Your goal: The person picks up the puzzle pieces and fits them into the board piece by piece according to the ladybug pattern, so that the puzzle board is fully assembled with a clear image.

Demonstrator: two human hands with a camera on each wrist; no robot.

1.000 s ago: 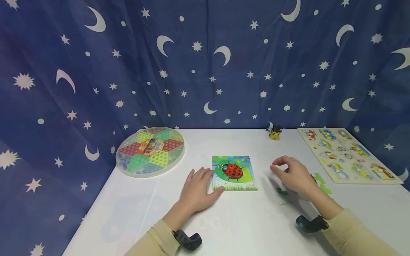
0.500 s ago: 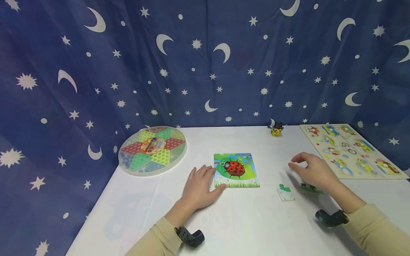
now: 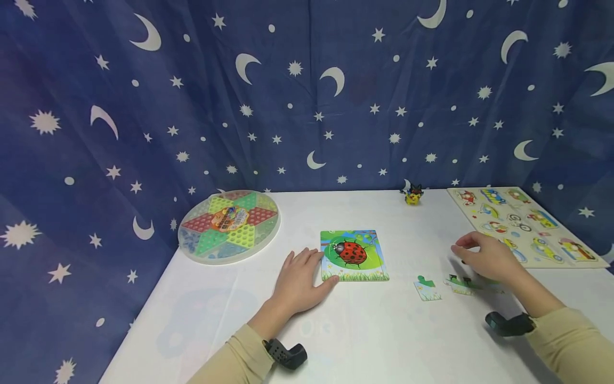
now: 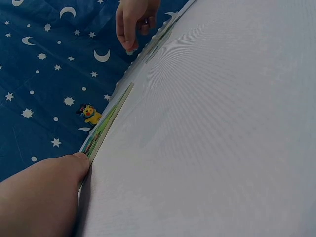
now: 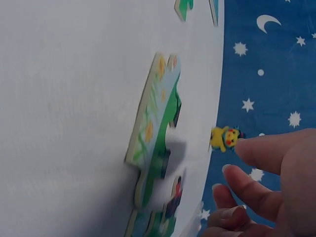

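Observation:
A square ladybug jigsaw puzzle (image 3: 354, 255) lies flat on the white table. My left hand (image 3: 297, 282) rests at its left side, fingers extended, thumb touching the lower left corner; in the left wrist view the thumb (image 4: 74, 165) meets the puzzle's edge. To the right lie loose jigsaw pieces: a green and white corner piece (image 3: 428, 289) and a grass-and-flower piece (image 3: 460, 285), also large in the right wrist view (image 5: 150, 123). Above these hovers my right hand (image 3: 489, 258), thumb and fingertips apart with nothing between them. It partly hides further pieces (image 5: 163, 212).
A round Chinese checkers board (image 3: 229, 226) lies at the back left. At the back right is a wooden picture-puzzle board (image 3: 527, 226), close behind my right hand. A small yellow figurine (image 3: 413, 195) stands near the back edge, before a blue star-patterned curtain (image 3: 288, 106).
My right hand has moved right, away from the ladybug puzzle, uncovering the corner piece and part of the grass-and-flower piece. My left hand stays beside the puzzle.

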